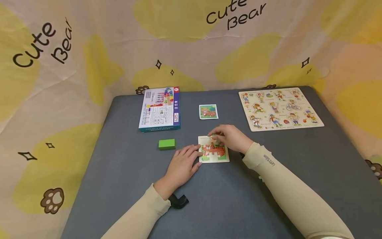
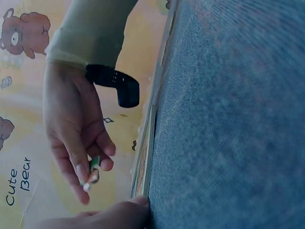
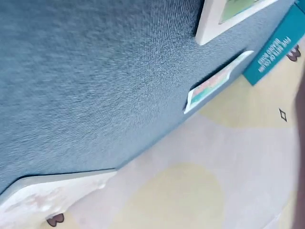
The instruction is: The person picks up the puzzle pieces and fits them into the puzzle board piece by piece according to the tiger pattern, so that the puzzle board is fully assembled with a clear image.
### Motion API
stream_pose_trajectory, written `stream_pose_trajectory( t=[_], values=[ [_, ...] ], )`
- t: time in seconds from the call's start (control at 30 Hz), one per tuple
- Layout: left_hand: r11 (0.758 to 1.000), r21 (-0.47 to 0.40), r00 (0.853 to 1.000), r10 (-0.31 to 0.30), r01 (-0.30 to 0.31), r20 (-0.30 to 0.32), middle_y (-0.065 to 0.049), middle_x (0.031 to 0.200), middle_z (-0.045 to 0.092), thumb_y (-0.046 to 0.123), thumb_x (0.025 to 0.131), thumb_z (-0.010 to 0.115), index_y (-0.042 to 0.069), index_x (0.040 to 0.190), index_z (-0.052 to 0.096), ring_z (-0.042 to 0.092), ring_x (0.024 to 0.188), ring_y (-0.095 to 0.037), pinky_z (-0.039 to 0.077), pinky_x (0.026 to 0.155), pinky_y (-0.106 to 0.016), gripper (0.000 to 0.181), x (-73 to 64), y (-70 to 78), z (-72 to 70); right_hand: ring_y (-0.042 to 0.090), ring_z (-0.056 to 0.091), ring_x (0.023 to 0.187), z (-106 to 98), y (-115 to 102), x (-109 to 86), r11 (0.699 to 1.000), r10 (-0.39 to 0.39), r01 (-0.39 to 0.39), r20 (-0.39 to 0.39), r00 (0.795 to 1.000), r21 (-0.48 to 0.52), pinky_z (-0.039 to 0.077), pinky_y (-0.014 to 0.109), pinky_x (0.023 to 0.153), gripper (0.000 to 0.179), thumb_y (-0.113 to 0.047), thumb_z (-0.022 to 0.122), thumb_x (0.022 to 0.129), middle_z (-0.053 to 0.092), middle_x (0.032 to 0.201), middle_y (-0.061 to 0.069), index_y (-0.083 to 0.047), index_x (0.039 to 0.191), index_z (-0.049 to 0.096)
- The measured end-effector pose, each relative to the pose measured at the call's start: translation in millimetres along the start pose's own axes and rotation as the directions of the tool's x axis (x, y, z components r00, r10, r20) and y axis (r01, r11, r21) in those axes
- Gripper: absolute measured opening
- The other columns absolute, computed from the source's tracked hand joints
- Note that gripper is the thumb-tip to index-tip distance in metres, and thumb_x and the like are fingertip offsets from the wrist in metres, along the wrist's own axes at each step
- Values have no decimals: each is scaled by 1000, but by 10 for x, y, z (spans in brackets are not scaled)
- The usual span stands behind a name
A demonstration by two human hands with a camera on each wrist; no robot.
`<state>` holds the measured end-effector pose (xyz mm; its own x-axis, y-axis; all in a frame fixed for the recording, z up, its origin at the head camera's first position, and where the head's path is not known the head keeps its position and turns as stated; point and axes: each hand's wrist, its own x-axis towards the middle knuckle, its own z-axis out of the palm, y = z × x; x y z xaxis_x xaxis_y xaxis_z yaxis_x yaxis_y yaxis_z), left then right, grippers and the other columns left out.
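A small square puzzle board (image 1: pixel 204 139) with an orange tiger picture lies on the table, and pale bare patches show in its frame. My left hand (image 1: pixel 182 166) rests beside it with fingers extended, fingertips on its left edge. Above the board's upper right part, my right hand (image 1: pixel 231 137) pinches a small puzzle piece (image 2: pixel 94 172) with green and orange on it. In the left wrist view, the right hand (image 2: pixel 78 124) holds this piece between thumb and fingers, off the table. The right wrist view shows only a corner of the board (image 3: pixel 208 27).
Behind the board lies a picture card (image 1: pixel 208 112). A boxed bead set (image 1: pixel 159 109) and a green block (image 1: pixel 166 144) are on the left. A large figure puzzle board (image 1: pixel 280 109) lies at the back right. A small pale-green bit (image 1: pixel 260 178) peeks out by the right forearm.
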<state>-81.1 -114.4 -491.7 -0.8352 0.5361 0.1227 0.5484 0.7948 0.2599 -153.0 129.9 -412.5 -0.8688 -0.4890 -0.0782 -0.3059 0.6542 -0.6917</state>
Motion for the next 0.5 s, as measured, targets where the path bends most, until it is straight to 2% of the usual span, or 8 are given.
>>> stream_pose_trajectory(
  t=[0.1,0.27,0.37,0.5],
  values=[
    [1000,3,1000,-2,2,2,-3,159,49,37,104,68,19,140,65,43,146,-26,38,114,-51,41,0,7,-3,19,60,75,48,12,109,1000,0,0,36,999,0,54,34,69,21,-6,72,100,65,94,5,-6,120,75],
    [1000,5,1000,-1,1,0,-2,159,49,37,104,68,20,139,65,44,145,-25,39,114,-50,40,-3,4,-11,18,61,81,109,13,267,1000,-4,4,59,998,-9,54,33,75,16,-8,82,92,68,91,1,-9,103,71],
    [1000,1,1000,0,0,-1,-2,159,49,37,103,69,20,140,65,44,145,-24,39,114,-50,40,-12,-7,-3,16,61,78,122,-6,333,1000,1,1,113,994,-17,53,30,72,8,-9,81,93,70,87,0,-10,98,73],
    [1000,-13,1000,5,-5,-5,-3,159,49,36,103,69,19,140,65,43,145,-25,38,115,-50,40,-12,-13,0,16,60,75,139,-28,401,999,23,-15,172,985,-50,52,29,69,3,-13,78,96,72,85,-1,-11,98,79]
  ],
)
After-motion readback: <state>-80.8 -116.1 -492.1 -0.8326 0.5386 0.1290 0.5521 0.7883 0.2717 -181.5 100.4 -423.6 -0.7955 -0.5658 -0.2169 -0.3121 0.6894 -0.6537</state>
